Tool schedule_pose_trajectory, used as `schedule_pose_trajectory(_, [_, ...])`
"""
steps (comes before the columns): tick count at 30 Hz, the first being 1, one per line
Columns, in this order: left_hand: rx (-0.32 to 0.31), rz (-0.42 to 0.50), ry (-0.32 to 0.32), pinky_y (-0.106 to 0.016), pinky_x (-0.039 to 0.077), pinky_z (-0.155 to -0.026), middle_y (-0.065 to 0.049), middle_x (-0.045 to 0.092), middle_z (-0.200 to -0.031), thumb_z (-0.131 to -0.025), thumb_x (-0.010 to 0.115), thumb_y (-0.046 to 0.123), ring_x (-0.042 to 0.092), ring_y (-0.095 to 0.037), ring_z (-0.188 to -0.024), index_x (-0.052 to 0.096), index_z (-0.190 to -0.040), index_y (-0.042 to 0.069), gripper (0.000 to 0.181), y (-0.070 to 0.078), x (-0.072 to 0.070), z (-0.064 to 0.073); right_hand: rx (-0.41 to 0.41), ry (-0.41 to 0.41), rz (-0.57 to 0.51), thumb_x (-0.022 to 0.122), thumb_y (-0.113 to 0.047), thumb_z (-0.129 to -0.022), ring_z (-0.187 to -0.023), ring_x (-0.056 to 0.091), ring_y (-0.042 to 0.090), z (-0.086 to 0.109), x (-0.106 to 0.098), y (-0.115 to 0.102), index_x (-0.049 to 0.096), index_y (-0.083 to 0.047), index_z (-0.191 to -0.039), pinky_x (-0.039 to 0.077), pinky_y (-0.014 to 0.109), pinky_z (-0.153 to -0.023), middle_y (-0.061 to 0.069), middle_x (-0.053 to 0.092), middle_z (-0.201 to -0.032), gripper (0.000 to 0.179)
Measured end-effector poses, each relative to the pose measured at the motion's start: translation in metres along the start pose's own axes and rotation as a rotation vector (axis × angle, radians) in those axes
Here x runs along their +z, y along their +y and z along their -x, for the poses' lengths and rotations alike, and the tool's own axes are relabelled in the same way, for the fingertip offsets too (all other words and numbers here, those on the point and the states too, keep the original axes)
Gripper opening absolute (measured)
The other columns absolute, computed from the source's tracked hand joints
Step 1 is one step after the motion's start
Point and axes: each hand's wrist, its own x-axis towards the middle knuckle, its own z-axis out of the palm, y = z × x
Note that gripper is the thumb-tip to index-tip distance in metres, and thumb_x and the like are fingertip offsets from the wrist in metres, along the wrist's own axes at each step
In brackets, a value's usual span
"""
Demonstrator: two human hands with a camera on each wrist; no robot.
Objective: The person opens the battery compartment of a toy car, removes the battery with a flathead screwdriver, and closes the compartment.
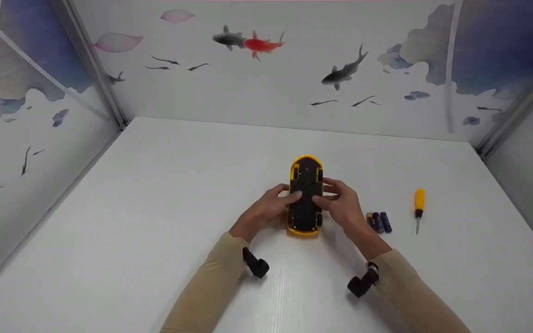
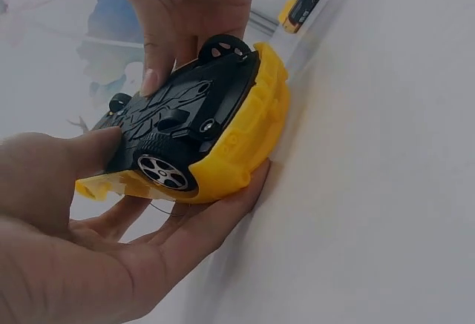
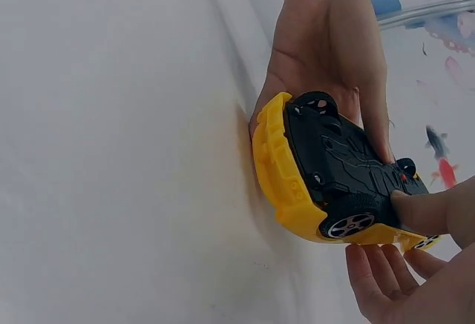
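Note:
A yellow toy car (image 1: 306, 215) is held upside down between both hands, its black underside and wheels facing up. My left hand (image 1: 269, 206) grips its left side, thumb on the black base and fingers under the yellow body. From the other side my right hand (image 1: 344, 203) grips it the same way, its thumb on the base too. In the left wrist view the toy car (image 2: 241, 146) shows a silver-spoked wheel and a yellow bumper end. The right wrist view shows the toy car (image 3: 286, 183) tilted, with that end close to the table.
Several batteries (image 1: 378, 222) lie side by side to the right of my right hand. Farther right is a screwdriver (image 1: 419, 201) with a yellow handle, its tip towards me. The white table (image 1: 178, 157) is bounded by printed panels (image 1: 266, 88) at the back and sides.

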Motion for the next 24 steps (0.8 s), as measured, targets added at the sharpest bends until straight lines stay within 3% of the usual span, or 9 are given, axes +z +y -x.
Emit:
schedule_pose_trajectory(9, [-0.005, -0.088, 0.035, -0.048, 0.052, -0.105, -0.014, 0.065, -0.132, -0.099, 0.063, 0.039, 0.068, -0.029, -0.113, 0.048, -0.144, 0.019, 0.052, 0.0023, 0.0002, 0.0015, -0.004, 0.029, 0.004, 0.070, -0.012, -0.094, -0.129, 0.058, 0.033, 0.0028, 0.0003, -0.0007, 0.041, -0.015, -0.152, 0.046, 0.049, -0.112, 0.017, 0.051, -0.147, 0.065])
schedule_pose_trajectory(17, [-0.026, -0.122, 0.061, -0.049, 0.049, -0.108, -0.014, 0.063, -0.134, -0.099, 0.062, 0.039, 0.066, -0.030, -0.115, 0.049, -0.142, 0.020, 0.048, 0.0026, 0.0007, 0.0006, -0.044, 0.050, 0.022, 0.066, -0.009, -0.096, -0.125, 0.060, 0.031, 0.0061, 0.0010, 0.0004, 0.048, -0.015, -0.147, 0.048, 0.047, -0.110, 0.016, 0.055, -0.143, 0.055])
schedule_pose_trajectory(24, [0.001, -0.081, 0.013, -0.047, 0.050, -0.108, -0.014, 0.064, -0.135, -0.098, 0.063, 0.039, 0.066, -0.030, -0.117, 0.049, -0.143, 0.018, 0.052, 0.0026, -0.0010, 0.0014, -0.043, 0.061, -0.017, 0.067, -0.008, -0.095, -0.123, 0.061, 0.030, 0.0062, -0.0017, 0.0026, 0.049, -0.013, -0.147, 0.051, 0.044, -0.107, 0.016, 0.055, -0.141, 0.055])
